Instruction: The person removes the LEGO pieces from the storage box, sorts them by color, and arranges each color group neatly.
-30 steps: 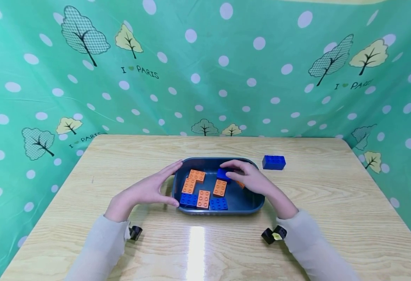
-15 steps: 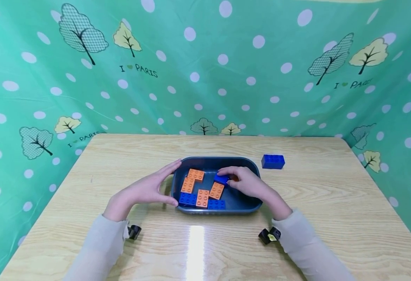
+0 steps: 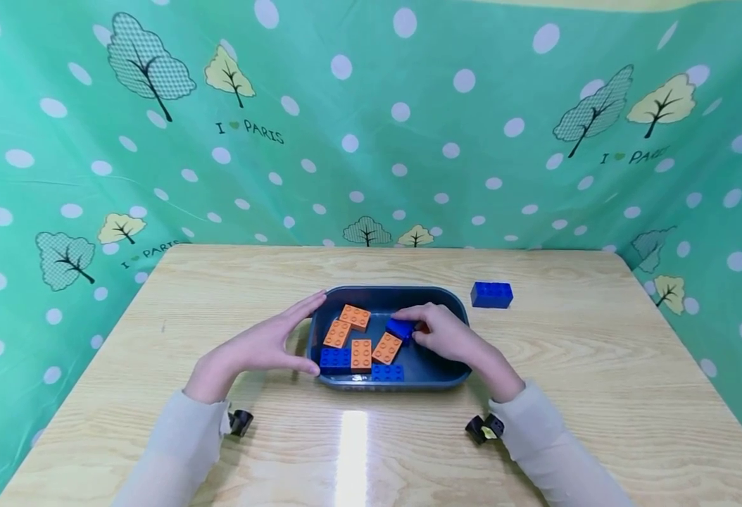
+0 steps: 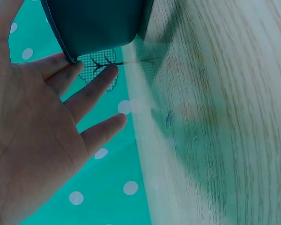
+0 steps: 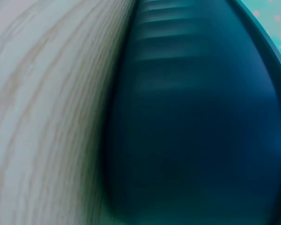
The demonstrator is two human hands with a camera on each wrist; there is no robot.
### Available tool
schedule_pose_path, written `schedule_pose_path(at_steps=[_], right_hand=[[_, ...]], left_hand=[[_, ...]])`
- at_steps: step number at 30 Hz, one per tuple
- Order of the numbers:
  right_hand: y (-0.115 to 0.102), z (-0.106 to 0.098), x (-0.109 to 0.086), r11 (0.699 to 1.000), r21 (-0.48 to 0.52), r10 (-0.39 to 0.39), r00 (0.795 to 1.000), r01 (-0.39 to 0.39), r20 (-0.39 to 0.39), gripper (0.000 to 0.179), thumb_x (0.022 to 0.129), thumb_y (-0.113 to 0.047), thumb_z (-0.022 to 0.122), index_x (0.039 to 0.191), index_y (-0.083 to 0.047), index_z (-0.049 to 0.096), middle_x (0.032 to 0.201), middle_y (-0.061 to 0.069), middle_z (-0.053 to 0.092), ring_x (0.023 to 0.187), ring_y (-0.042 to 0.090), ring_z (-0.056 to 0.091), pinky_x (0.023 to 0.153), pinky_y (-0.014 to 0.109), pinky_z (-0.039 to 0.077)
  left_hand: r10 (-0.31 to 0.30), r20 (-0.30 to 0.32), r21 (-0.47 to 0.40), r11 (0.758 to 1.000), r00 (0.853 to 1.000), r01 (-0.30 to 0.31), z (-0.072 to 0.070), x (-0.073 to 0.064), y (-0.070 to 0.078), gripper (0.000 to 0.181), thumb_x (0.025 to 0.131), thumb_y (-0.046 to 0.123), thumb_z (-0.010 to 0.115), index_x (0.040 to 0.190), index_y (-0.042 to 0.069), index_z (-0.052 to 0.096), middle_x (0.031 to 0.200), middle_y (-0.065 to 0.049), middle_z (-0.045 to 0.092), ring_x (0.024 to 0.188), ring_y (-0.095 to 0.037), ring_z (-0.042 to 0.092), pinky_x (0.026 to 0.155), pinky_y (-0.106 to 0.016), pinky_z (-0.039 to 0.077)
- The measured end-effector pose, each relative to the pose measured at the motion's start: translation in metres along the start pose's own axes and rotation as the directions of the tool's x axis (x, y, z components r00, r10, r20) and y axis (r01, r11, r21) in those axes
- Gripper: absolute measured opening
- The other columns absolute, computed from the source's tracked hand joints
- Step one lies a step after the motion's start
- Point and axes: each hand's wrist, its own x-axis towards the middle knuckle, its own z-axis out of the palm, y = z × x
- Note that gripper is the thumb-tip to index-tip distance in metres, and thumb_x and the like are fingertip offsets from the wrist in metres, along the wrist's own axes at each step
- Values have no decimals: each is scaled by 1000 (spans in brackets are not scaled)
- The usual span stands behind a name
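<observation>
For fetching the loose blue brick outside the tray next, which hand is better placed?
Likely the right hand: it is nearer the loose brick, though its fingers hold another blue brick inside the tray. The left hand touches the tray's opposite end.

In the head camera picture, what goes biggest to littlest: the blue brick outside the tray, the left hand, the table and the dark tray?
1. Table, by far
2. Dark tray
3. Left hand
4. Blue brick outside the tray
</observation>
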Motion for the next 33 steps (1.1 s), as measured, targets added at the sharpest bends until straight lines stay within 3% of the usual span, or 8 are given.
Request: schedule_pose_path(at_steps=[10, 18, 24, 33], right_hand=[[1, 0, 2, 997, -72, -19, 999, 17, -28, 44, 92, 0, 65, 135, -9, 62, 116, 9, 67, 84, 15, 54, 70, 24, 47], [5, -6, 1, 999, 33, 14, 998, -12, -58, 38, 89, -4, 69, 127, -9, 67, 105, 10, 63, 81, 14, 56, 66, 23, 50], [6, -7, 4, 998, 65, 30, 994, -23, -102, 34, 93, -22, 70, 123, -7, 66, 99, 7, 66, 83, 14, 57, 68, 24, 50], [4, 3, 6, 997, 54, 69, 992, -63, -105, 22, 98, -35, 63, 107, -16, 70, 85, 1, 67, 61, 10, 57, 58, 26, 51]], left_hand=[[-11, -3, -18, 1000, 1000, 11, -2, 1, 1, 119, 73, 46, 86, 162, 19, 11, 170, -6, 8, 153, -40, 19, 119, -64, 28], [-8, 8, -7, 1000, 1000, 8, -2, 6, 4, 119, 74, 47, 85, 162, 20, 10, 170, -5, 7, 153, -38, 19, 119, -63, 27], [1, 8, 13, 1000, 1000, -1, -3, 7, 4, 119, 74, 48, 84, 162, 18, 9, 170, -7, 7, 153, -41, 18, 118, -64, 27], [-21, 7, 2, 1000, 1000, 21, 1, 2, 3, 120, 73, 47, 85, 162, 19, 11, 170, -6, 7, 153, -40, 19, 120, -62, 26]])
